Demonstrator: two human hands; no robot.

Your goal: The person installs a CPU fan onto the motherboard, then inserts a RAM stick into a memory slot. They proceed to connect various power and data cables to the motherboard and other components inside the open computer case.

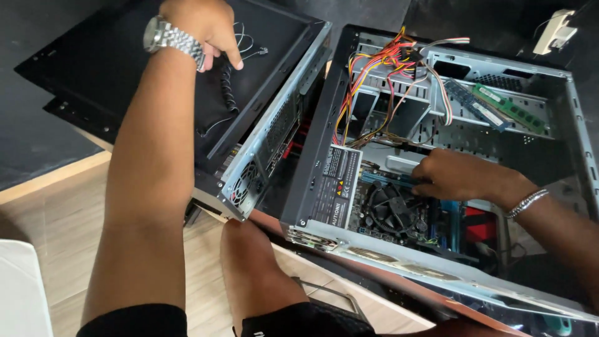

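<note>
We are reaching our right hand (458, 176) into the open computer case (561, 118), its fingers curled on something just above the round cooler fan (392, 209), though we cannot tell what they are pinching. Our left hand (203, 28) is resting well apart on the black side panel (106, 68), loosely closed beside a coiled black cable (228, 84), holding nothing we can make out.

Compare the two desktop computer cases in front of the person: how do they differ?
The grey open computer case shows cables, fan and boards, right hand reaching inside; the black closed computer case hides its insides, left hand resting on top. Both lie on their sides.
</note>
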